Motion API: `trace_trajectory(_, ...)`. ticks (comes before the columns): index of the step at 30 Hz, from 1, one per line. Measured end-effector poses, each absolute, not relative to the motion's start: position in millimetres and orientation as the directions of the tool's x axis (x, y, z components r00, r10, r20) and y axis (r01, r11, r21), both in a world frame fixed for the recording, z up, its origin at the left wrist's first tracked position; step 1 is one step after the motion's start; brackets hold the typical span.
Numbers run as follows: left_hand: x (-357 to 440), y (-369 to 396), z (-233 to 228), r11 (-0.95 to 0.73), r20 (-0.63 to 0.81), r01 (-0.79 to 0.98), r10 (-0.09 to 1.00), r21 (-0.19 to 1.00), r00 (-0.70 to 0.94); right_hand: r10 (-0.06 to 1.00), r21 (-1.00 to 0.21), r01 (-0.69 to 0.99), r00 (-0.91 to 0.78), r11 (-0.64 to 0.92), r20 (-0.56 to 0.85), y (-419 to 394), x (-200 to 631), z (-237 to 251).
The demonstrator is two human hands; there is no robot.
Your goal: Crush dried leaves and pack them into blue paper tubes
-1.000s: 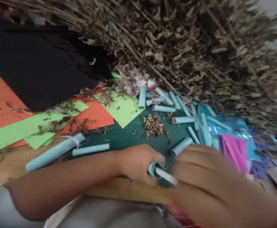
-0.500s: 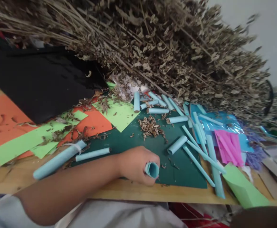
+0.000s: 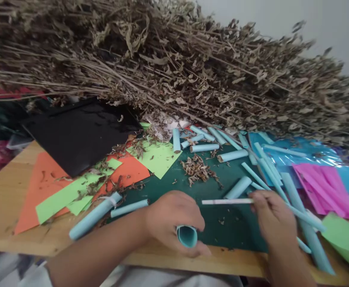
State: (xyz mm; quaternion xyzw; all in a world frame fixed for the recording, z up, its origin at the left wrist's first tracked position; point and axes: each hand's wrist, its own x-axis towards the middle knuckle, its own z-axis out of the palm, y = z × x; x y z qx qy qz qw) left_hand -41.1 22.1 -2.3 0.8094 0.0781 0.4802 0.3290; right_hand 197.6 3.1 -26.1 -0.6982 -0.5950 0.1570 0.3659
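My left hand [image 3: 171,219] is closed around a rolled light-blue paper tube [image 3: 187,236], its open end facing me near the table's front edge. My right hand [image 3: 274,221] pinches a thin white stick [image 3: 226,201] that points left over the dark green cutting mat [image 3: 222,227]. Several rolled light-blue tubes [image 3: 237,187] lie on the mat around my right hand. A small heap of dried leaf crumbs [image 3: 198,169] sits on the mat beyond both hands.
A big bundle of dried leafy branches [image 3: 174,67] overhangs the back of the table. Orange paper [image 3: 42,179], green paper [image 3: 158,157], a black sheet [image 3: 81,133] and pink paper [image 3: 324,183] lie around. The wooden table edge [image 3: 27,243] runs along the front.
My right hand has come back into view from the right, now holding the white stick over the mat. The camera tilted upward. My left hand still grips the blue tube.
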Motion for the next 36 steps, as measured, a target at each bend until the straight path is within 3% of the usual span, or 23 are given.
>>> trace_trajectory(4, -45, 25, -8, -0.771, 0.737, -0.205, 0.44, 0.603, 0.513, 0.989, -0.389, 0.909, -0.13, 0.149, 0.074, 1, 202, -37)
trace_trajectory(7, -48, 24, -13, -0.671, 0.672, -0.24, 0.511, 0.701, 0.536, 0.965, -0.228, 0.942, -0.215, 0.245, 0.146, 2, 201, -36)
trace_trajectory(9, -46, 22, -15, -0.532, 0.611, -0.307, 0.632, 0.79, 0.478, 0.935, -0.163, 0.936, -0.273, 0.313, 0.227, 2, 197, -33)
trace_trajectory(11, -41, 21, -15, -0.335, 0.5, -0.449, 0.805, 0.828, 0.32, 0.894, -0.158, 0.899, -0.358, 0.408, 0.268, -2, 188, -27)
trace_trajectory(14, -34, 24, -11, -0.02, 0.153, -0.689, 0.979, 0.724, 0.133, 0.816, -0.251, 0.777, -0.539, 0.577, 0.209, -8, 165, -15)
trace_trajectory(16, -31, 26, -8, 0.146, -0.033, -0.759, 0.986, 0.634, 0.162, 0.772, -0.333, 0.704, -0.619, 0.627, 0.146, -10, 148, -7)
trace_trajectory(19, -28, 27, -5, 0.252, -0.14, -0.761, 0.967, 0.598, 0.211, 0.747, -0.392, 0.655, -0.649, 0.646, 0.146, -7, 127, 1)
trace_trajectory(25, -18, 17, -10, 0.467, -0.329, -0.664, 0.884, 0.584, 0.332, 0.667, -0.39, 0.541, -0.618, 0.745, 0.416, 3, 113, 7)
trace_trajectory(27, -20, 15, -13, 0.393, -0.329, -0.635, 0.918, 0.665, 0.223, 0.662, -0.456, 0.481, -0.574, 0.749, 0.482, 6, 112, 11)
trace_trajectory(28, -23, 15, -14, 0.277, -0.267, -0.605, 0.957, 0.746, 0.109, 0.673, -0.494, 0.459, -0.552, 0.738, 0.492, 7, 113, 13)
trace_trajectory(30, -31, 16, -13, -0.065, 0.048, -0.414, 0.998, 0.908, -0.051, 0.714, -0.561, 0.451, -0.532, 0.694, 0.455, 9, 113, 16)
trace_trajectory(32, -40, 18, -10, -0.406, 0.418, -0.136, 0.905, 0.904, 0.079, 0.758, -0.599, 0.489, -0.544, 0.635, 0.36, 9, 112, 14)
trace_trajectory(33, -44, 19, -8, -0.519, 0.514, -0.038, 0.83, 0.854, 0.216, 0.775, -0.607, 0.512, -0.551, 0.607, 0.31, 9, 112, 12)
trace_trajectory(36, -45, 19, -3, -0.617, 0.524, 0.052, 0.707, 0.785, 0.475, 0.786, -0.599, 0.564, -0.587, 0.569, 0.194, 8, 108, 3)
